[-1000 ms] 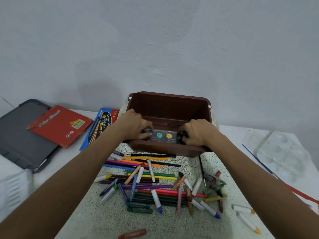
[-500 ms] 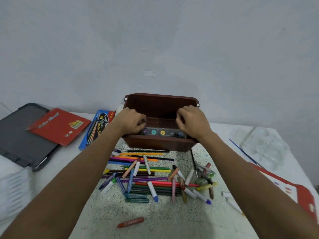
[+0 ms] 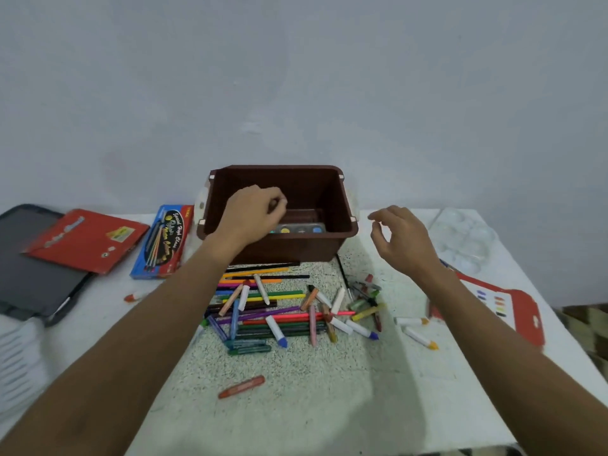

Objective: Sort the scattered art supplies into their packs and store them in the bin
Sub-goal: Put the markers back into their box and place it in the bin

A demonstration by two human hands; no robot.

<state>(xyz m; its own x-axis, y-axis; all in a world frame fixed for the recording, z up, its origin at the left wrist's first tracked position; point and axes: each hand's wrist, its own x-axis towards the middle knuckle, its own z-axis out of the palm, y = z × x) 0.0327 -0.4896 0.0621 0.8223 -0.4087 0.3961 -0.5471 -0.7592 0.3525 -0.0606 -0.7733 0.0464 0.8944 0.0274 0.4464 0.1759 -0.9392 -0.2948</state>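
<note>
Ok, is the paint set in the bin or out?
In. The paint set lies inside the brown bin, its colour pots showing behind the front wall.

smooth brown plastic bin (image 3: 332, 205); clear glossy plastic palette (image 3: 467, 235); speckled, rough-looking tabletop (image 3: 296, 373).

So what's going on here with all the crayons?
A person is tidying art supplies into a brown bin. A paint set lies in the bin; the left hand hovers over it with curled fingers, and the right hand hangs open beside the bin, holding nothing. Crayons and coloured pencils lie scattered on the table in front, not yet sorted. A blue pencil pack and a red pack lie to the left.
</note>
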